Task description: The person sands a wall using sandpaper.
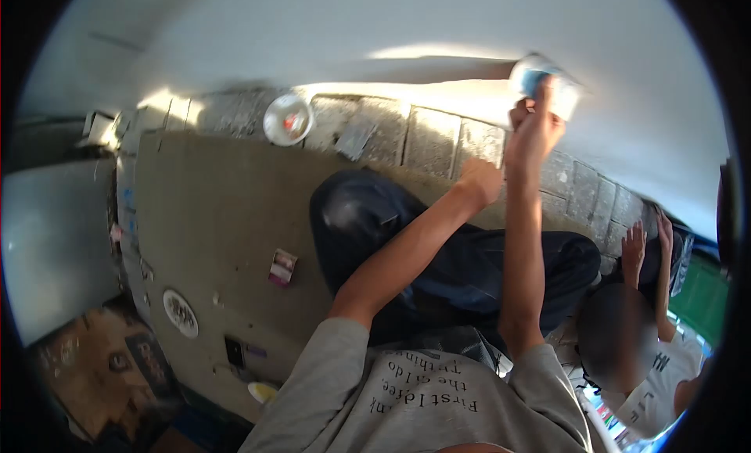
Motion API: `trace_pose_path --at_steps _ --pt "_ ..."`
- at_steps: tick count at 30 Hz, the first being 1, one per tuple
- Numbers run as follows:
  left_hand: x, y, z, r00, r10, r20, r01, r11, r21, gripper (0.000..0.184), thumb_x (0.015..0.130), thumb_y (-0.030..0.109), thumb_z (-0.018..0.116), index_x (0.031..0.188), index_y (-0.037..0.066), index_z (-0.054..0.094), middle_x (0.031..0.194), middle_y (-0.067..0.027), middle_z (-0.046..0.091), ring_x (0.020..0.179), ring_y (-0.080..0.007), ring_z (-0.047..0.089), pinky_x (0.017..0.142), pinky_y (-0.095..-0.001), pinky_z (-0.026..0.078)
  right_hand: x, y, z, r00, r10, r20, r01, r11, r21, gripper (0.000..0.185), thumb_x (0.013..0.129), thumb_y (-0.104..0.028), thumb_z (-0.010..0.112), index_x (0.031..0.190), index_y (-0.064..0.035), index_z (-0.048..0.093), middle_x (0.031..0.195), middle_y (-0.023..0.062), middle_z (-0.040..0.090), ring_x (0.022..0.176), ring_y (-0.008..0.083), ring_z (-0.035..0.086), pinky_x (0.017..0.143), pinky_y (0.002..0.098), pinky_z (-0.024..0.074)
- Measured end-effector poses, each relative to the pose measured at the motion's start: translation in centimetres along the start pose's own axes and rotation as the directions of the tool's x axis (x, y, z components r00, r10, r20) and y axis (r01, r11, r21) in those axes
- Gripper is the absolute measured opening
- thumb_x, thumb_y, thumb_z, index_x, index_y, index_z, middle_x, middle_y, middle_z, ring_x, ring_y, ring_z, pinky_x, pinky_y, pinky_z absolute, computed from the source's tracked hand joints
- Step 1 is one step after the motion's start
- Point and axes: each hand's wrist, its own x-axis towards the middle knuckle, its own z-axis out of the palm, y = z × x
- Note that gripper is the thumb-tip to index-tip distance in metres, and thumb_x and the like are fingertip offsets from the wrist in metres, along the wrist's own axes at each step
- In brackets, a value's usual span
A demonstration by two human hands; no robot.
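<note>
- Head view: R hand point(536, 124), upper right of frame, grasping a white/blue pad point(532, 73); pad blurred, exact kind can't tell.
- Pad's at upper right, up against the pale wall point(235, 30), it seems; long shadow on wall runs L from it.
- L hand point(481, 179), just R of ctr, clenched, just beside R wrist; can't tell if anything's inside.
- Dark trousers point(485, 273) mid-frame, legs bent, knees out to either side; grey T-shirt point(438, 406) w/ printed text, bottom ctr.
- Board point(219, 195), L & ctr, under legs; row of pavers point(430, 140) btwn board & wall.
- White bowl point(289, 120), upper ctr-left, w/ sth red in it; small grey packet point(356, 138) on pavers, just R of bowl.
- Small box point(282, 267) on board, L of near knee.
- White plate point(181, 313), lower left, w/ dark bits; black phone point(234, 351) near it, purple item point(256, 351) just beside phone; yellow item point(264, 392) lower down, partly behind sleeve.
- Cardboard point(86, 367), bottom left corner.
- Other person point(661, 382), lower right, both hands raised nr wall's lower edge; green panel point(704, 296) far R.
</note>
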Motion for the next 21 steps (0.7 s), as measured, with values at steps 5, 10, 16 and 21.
trace_pose_path --at_steps 5,10,16,21 --pt "-0.2 -0.1 -0.1 0.999 0.032 -0.005 -0.032 0.999 0.015 0.025 0.088 0.019 0.058 0.1 0.01 0.078 0.106 -0.014 0.075 0.101 -0.0289 0.072 0.085 -0.0421 0.056 2.5 -0.4 -1.3 0.943 -0.102 -0.317 0.131 0.989 0.071 0.039 0.096 -0.04 0.069 0.074 -0.0147 0.048 0.058 -0.0074 0.037 0.045 0.0022 0.027 0.04 0.0246 0.0174" --pt "-0.9 0.1 -1.0 0.999 0.043 -0.022 -0.046 0.988 -0.149 0.039 0.092 0.038 0.052 0.098 0.007 0.076 0.101 -0.0186 0.074 0.099 -0.0346 0.071 0.086 -0.0461 0.054 0.8 -0.5 -1.0 0.993 0.044 -0.11 -0.041 0.999 0.027 0.045 0.099 -0.035 0.066 0.065 -0.0171 0.042 0.056 -0.008 0.038 0.045 0.0021 0.029 0.043 0.0252 0.0184" --pt "-0.5 -1.6 1.0 0.984 0.131 -0.123 -0.15 0.975 -0.163 0.046 0.094 0.043 0.047 0.109 0.009 0.073 0.108 -0.0198 0.072 0.105 -0.0371 0.068 0.089 -0.047 0.053 0.0 -0.2 -0.1 0.991 0.13 -0.006 -0.13 0.988 -0.081 0.042 0.098 -0.035 0.068 0.065 -0.0166 0.049 0.056 -0.0089 0.041 0.046 0.0026 0.032 0.043 0.024 0.0212" --pt "-0.9 -0.2 -0.3 0.988 0.059 -0.143 -0.079 0.987 -0.141 0.047 0.096 0.042 0.046 0.115 0.008 0.072 0.112 -0.0193 0.072 0.108 -0.0369 0.067 0.091 -0.0469 0.052 1.3 -1.4 0.0 0.955 -0.008 -0.295 0.032 0.997 0.075 0.05 0.1 -0.033 0.065 0.055 -0.0171 0.048 0.053 -0.0087 0.042 0.047 0.0013 0.032 0.044 0.0234 0.02"
